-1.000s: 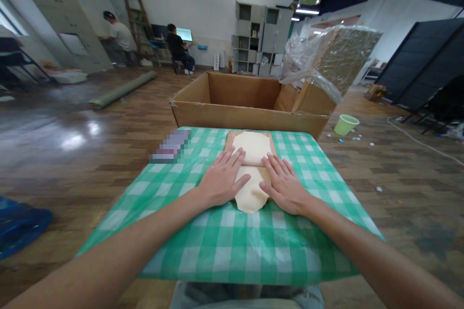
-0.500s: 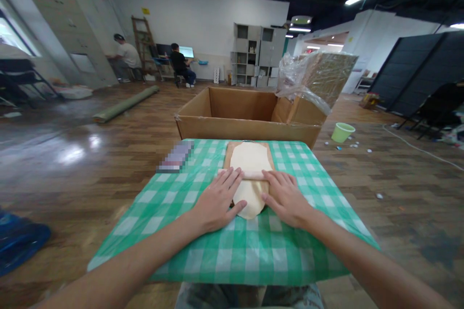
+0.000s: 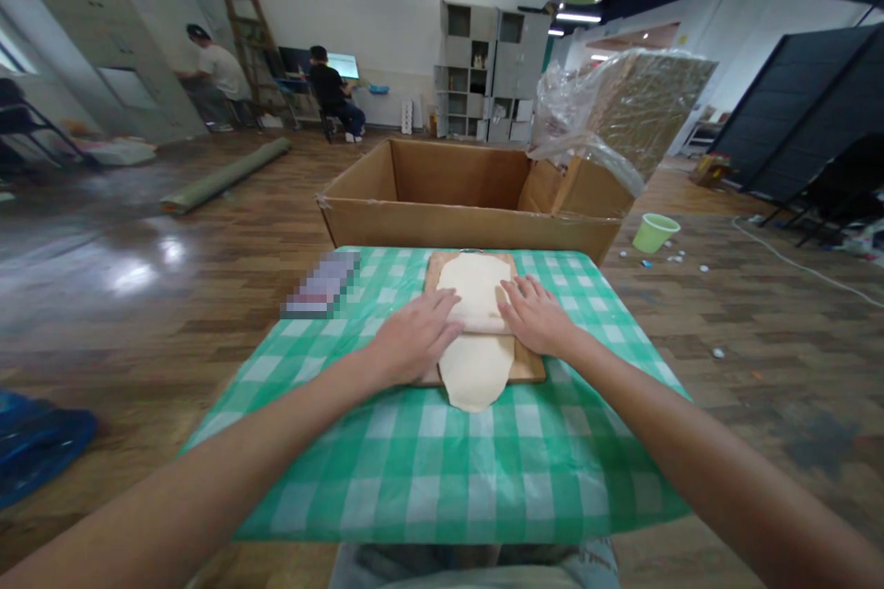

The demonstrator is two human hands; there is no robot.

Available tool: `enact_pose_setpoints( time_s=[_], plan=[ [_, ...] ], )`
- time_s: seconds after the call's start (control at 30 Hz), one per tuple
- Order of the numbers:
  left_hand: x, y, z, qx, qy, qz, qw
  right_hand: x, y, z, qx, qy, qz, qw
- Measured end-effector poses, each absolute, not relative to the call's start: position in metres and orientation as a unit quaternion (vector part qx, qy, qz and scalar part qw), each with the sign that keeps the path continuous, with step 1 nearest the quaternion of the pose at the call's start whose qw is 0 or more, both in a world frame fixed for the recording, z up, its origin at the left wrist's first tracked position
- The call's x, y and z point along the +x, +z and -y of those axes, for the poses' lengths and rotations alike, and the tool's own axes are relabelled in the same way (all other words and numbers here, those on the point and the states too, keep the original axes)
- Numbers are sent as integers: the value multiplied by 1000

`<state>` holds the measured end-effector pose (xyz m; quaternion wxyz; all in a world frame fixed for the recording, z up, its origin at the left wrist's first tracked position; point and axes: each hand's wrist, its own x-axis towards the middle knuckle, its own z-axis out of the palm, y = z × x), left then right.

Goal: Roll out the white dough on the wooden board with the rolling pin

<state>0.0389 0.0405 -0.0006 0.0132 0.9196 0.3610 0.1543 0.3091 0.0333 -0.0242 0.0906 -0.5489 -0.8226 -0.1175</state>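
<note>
A green-and-white checked counter (image 3: 442, 469) stands on wood flooring before an open cardboard box (image 3: 470, 198). Left hand (image 3: 407, 340) and right hand (image 3: 535, 317), fingers flat and open, press a pale wooden rolling pin (image 3: 476, 324) across cream dough sheet (image 3: 475, 359) on a wooden board (image 3: 529, 366).

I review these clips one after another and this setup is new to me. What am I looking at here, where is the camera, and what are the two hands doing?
There is no machine here. The camera sits on a person's head and looks forward and down, so the two bare arms entering from the bottom are that person's own.

In front of them is a table with a green checked cloth. On it lies a wooden board, and on the board a pale flat sheet of dough whose near end hangs over the board's edge onto the cloth.

The left hand and the right hand press flat on a rolling pin lying across the dough, one hand at each end. The fingers are spread, not gripping.

Behind the table stands an open cardboard box. On the floor to the right is a green cup. Two other people sit far back by the wall.
</note>
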Motion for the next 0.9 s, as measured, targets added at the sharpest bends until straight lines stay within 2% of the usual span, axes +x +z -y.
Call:
enact_pose_setpoints(
  time_s=[0.23,0.6,0.77,0.9],
  plan=[
    [65,-17,-64,893,173,-413,-41,303,-16,-17,-590,-77,797,105],
    [39,-17,0,930,134,-343,3,298,-24,36,-546,-19,826,138],
    [31,-15,5,936,149,-317,25,298,-26,42,-532,-41,834,142],
    [18,2,6,912,188,-353,93,303,-36,42,-521,-64,833,174]
  ],
)
